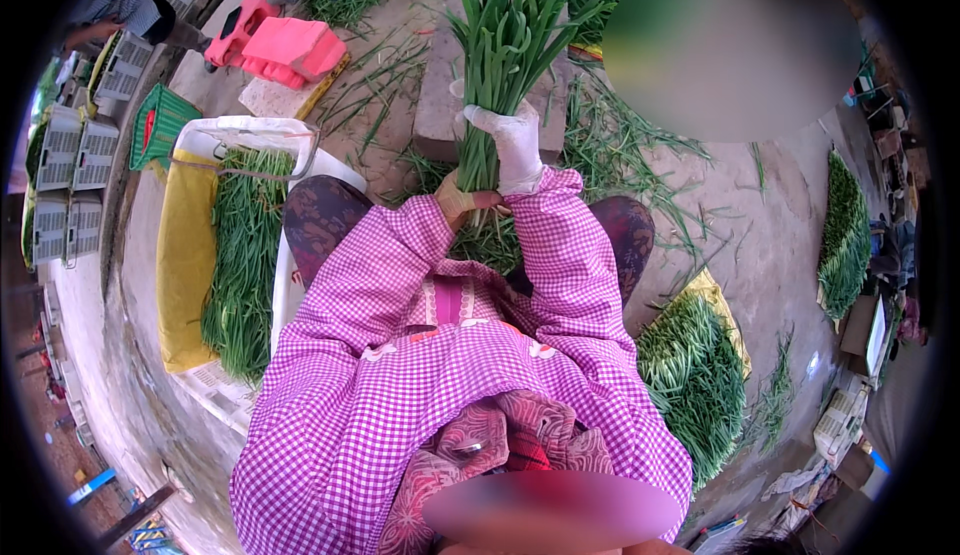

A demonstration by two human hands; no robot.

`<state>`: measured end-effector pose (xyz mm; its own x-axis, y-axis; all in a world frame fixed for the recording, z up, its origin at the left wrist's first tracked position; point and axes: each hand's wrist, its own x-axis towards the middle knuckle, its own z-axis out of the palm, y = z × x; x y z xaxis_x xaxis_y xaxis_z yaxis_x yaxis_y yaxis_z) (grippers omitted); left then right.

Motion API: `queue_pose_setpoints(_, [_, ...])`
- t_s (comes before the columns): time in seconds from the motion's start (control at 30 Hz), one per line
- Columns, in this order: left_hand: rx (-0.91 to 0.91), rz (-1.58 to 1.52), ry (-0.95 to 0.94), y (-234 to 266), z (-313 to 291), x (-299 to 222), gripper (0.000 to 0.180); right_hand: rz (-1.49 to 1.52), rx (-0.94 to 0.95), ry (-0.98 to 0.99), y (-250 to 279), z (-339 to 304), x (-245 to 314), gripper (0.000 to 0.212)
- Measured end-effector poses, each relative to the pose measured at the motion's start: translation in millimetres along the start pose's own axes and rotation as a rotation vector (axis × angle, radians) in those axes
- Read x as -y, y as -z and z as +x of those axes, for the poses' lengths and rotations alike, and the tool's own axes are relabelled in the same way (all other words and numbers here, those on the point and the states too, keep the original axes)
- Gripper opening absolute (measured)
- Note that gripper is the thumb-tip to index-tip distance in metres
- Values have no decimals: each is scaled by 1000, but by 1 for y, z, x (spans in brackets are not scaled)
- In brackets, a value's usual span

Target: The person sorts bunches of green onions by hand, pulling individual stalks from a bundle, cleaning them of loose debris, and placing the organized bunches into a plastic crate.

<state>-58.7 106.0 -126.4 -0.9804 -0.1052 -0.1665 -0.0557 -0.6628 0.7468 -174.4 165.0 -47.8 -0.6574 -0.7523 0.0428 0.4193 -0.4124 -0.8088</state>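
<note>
Wearing a purple-and-white gingham smock [460, 367] with long loose sleeves [385, 247], a reddish patterned collar [448, 445], dark floral trousers [324, 220] and a white glove [519, 155] on the right hand [508, 140]

Soft light falls across a pale grey floor [785, 255], with slatted white crates [97, 145] stacked at left.

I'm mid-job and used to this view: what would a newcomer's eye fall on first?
Probably the tall green bunch at top centre, held low by the left hand and a little higher by the white-gloved right hand. Next, likely the bright pink block at upper left, then the yellow sheet at left, beside the piled greens.
</note>
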Motion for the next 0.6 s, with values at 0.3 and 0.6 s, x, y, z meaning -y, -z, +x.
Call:
queue_pose_setpoints(0.3, [-176, -116, -30, -14, -9, -7, 40, -100, 130, -76, 13, 6, 0, 45])
queue_pose_setpoints(0.6, [-363, -60, -96, 13, -5, -49, 18, -330, 330, -170, 18, 10, 2, 82])
